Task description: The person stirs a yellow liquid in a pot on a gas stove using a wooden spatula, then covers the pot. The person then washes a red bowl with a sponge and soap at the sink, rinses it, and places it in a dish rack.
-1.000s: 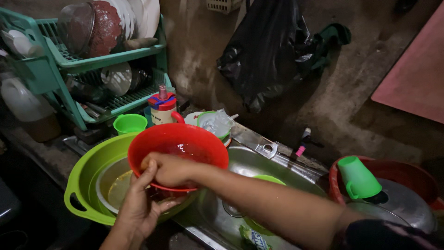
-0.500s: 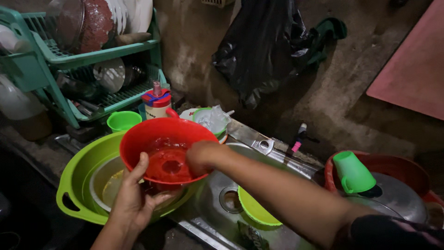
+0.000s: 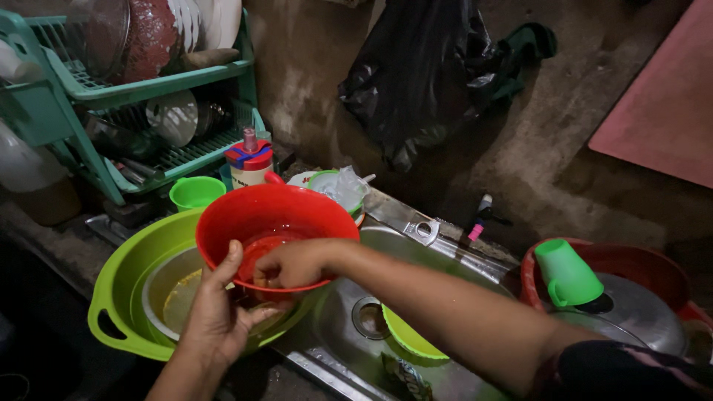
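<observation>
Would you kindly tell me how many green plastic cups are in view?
2: one small green plastic cup stands upright below the teal dish rack; another green plastic cup lies tipped in the red tub at right. More may be hidden.

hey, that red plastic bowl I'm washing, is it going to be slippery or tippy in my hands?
Probably slippery: the red bowl looks wet inside. Likely light and fairly stiff, being thin plastic. It may tip, since the left hand grips just one rim while the right hand scrubs inside.
</observation>
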